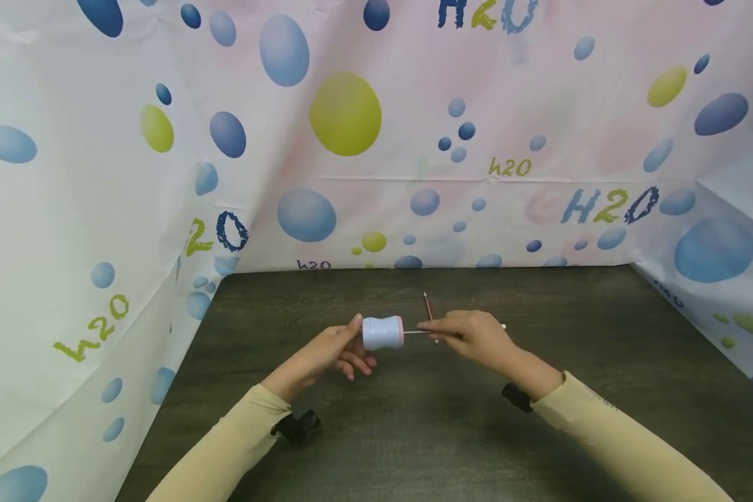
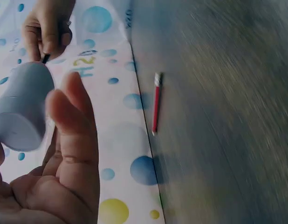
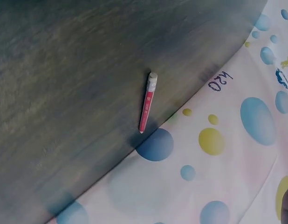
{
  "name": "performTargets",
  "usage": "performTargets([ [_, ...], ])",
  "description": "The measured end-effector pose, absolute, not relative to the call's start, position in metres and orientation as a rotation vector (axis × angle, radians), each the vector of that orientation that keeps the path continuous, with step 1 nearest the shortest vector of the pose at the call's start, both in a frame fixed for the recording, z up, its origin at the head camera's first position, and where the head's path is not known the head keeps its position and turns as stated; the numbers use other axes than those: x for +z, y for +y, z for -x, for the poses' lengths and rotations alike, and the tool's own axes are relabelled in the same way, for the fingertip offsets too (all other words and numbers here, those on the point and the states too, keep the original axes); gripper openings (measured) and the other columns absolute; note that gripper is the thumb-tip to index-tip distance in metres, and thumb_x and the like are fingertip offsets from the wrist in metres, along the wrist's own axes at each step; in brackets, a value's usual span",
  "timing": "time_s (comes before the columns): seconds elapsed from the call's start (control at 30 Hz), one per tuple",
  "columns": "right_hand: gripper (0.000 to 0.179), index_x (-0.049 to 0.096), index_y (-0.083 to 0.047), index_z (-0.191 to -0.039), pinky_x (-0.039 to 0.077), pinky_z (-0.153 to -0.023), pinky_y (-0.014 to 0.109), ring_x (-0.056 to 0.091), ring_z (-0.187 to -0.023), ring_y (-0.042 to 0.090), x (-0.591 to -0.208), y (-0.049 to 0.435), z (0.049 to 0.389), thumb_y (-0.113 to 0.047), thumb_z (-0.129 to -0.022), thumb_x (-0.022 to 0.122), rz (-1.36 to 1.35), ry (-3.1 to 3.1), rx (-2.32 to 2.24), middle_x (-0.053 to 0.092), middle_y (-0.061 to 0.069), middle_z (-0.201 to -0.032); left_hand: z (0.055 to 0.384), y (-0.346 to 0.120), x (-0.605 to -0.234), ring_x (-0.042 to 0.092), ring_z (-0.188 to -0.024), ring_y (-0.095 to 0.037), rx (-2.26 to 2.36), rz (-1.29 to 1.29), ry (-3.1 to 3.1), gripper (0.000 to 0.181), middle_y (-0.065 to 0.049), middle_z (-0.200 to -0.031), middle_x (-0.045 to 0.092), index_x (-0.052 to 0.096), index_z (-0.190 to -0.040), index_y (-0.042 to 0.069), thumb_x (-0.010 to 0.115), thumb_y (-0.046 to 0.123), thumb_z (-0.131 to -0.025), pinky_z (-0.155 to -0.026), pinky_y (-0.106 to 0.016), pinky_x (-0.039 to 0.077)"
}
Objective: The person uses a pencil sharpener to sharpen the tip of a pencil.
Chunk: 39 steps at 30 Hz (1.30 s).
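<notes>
fingers [image 1: 450, 325], r hand [image 1: 479, 337], hide mid rod [image 1: 415, 332]; l hand [image 1: 328, 348] holds cyl [image 1: 381, 332]

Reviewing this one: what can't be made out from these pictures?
Head view: part of the thin stick, covered by the right grip.
Left wrist view: the far end of the light blue cylinder, turned away.
Left wrist view: left grip, partly past the bottom edge.
Right wrist view: markings on the red pencil, too small to read.
</notes>
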State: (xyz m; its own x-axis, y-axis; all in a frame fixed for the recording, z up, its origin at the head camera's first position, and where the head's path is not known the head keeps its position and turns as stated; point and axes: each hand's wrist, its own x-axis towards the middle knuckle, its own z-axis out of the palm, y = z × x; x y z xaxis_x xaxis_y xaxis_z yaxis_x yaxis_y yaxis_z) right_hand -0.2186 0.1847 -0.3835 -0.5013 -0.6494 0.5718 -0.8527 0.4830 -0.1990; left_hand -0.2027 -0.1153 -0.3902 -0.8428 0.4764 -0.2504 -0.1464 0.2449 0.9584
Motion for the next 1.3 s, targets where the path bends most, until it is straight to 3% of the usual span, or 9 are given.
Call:
performTargets([
  [0.1, 0.034, 0.082, -0.009, -0.104, 0.025, -0.048, 0.009, 0.026, -0.056, -0.008, -0.388, 0.183, 0.219, 0.002, -0.072, 0.085, -1.302, -2.183, 0.606, 0.055, -0.004, -0.060, 0.202, -0.117, -0.390, 0.072, -0.073, -0.006, 1.644, -0.285, 1.923, 0.083, -0.003, -0.088, 0.076, 0.054, -0.133, -0.013, 0.040, 0.063, -0.103, -0.061, -0.018, 0.058],
  [0.23, 0.034, 0.083, -0.009, -0.100, 0.020, -0.047, 0.008, 0.022, -0.056, -0.008, -0.392, 0.182, 0.219, 0.004, -0.069, 0.085, -1.321, -2.129, 0.571, 0.053, -0.004, -0.056, 0.203, -0.120, -0.390, 0.074, -0.079, -0.007, 1.627, -0.327, 1.901, 0.083, -0.016, -0.100, 0.077, 0.052, -0.136, -0.015, 0.052, 0.059, -0.099, -0.069, -0.019, 0.061],
  [0.47, 0.023, 0.082, -0.007, -0.106, 0.022, -0.047, 0.011, 0.026, -0.052, -0.009, -0.390, 0.183, 0.217, -0.001, -0.083, 0.079, -1.300, -2.356, 0.598, 0.068, 0.000, -0.064, 0.200, -0.117, -0.390, 0.073, -0.103, -0.025, 1.476, -0.573, 2.282, 0.044, -0.029, -0.122, 0.068, 0.056, -0.132, -0.010, 0.067, 0.019, -0.101, -0.088, -0.037, 0.064],
  [0.67, 0.024, 0.076, 0.004, -0.117, 0.023, -0.046, 0.016, 0.020, -0.047, -0.003, -0.385, 0.185, 0.224, -0.005, -0.097, 0.066, -1.214, -2.810, 1.028, 0.079, 0.021, -0.093, 0.190, -0.110, -0.391, 0.074, -0.102, -0.029, 1.226, -0.895, 2.740, 0.047, -0.019, -0.120, 0.072, 0.064, -0.129, -0.001, 0.081, 0.010, -0.087, -0.085, -0.031, 0.063],
  [0.77, 0.027, 0.073, 0.006, -0.120, 0.026, -0.047, 0.018, 0.020, -0.047, 0.000, -0.386, 0.185, 0.227, -0.007, -0.099, 0.064, -1.172, -2.926, 1.126, 0.076, 0.024, -0.088, 0.189, -0.109, -0.394, 0.072, -0.100, -0.026, 1.090, -1.008, 2.854, 0.048, -0.015, -0.120, 0.072, 0.063, -0.126, 0.001, 0.083, 0.008, -0.084, -0.086, -0.031, 0.062],
  [0.9, 0.028, 0.073, -0.001, -0.124, 0.028, -0.047, 0.019, 0.023, -0.047, 0.000, -0.385, 0.184, 0.226, -0.013, -0.100, 0.065, -1.119, -2.938, 1.038, 0.069, 0.013, -0.071, 0.194, -0.111, -0.394, 0.068, -0.111, -0.032, 1.225, -0.897, 2.715, 0.057, -0.019, -0.131, 0.063, 0.055, -0.133, 0.001, 0.084, 0.009, -0.085, -0.092, -0.037, 0.061],
  [1.07, 0.027, 0.075, -0.010, -0.124, 0.026, -0.046, 0.018, 0.027, -0.047, -0.002, -0.383, 0.186, 0.221, -0.016, -0.099, 0.067, -1.115, -2.861, 0.843, 0.075, 0.005, -0.081, 0.206, -0.117, -0.391, 0.064, -0.123, -0.040, 1.526, -0.534, 2.357, 0.071, -0.028, -0.144, 0.055, 0.040, -0.152, 0.000, 0.071, 0.035, -0.098, -0.095, -0.046, 0.061],
  [1.2, 0.026, 0.076, -0.010, -0.122, 0.029, -0.047, 0.017, 0.037, -0.053, -0.004, -0.381, 0.187, 0.217, -0.012, -0.097, 0.069, -1.156, -2.757, 0.759, 0.080, 0.008, -0.101, 0.211, -0.118, -0.394, 0.076, -0.102, -0.025, 1.559, -0.343, 2.129, 0.085, -0.030, -0.129, 0.066, 0.047, -0.145, -0.008, 0.049, 0.063, -0.101, -0.089, -0.038, 0.064],
  [1.3, 0.025, 0.078, -0.011, -0.118, 0.033, -0.051, 0.016, 0.044, -0.059, -0.004, -0.382, 0.185, 0.216, -0.009, -0.094, 0.071, -1.182, -2.651, 0.669, 0.080, 0.006, -0.097, 0.210, -0.118, -0.396, 0.076, -0.090, -0.013, 1.574, -0.305, 1.983, 0.084, -0.029, -0.119, 0.072, 0.050, -0.139, -0.014, 0.048, 0.061, -0.101, -0.083, -0.029, 0.065],
])
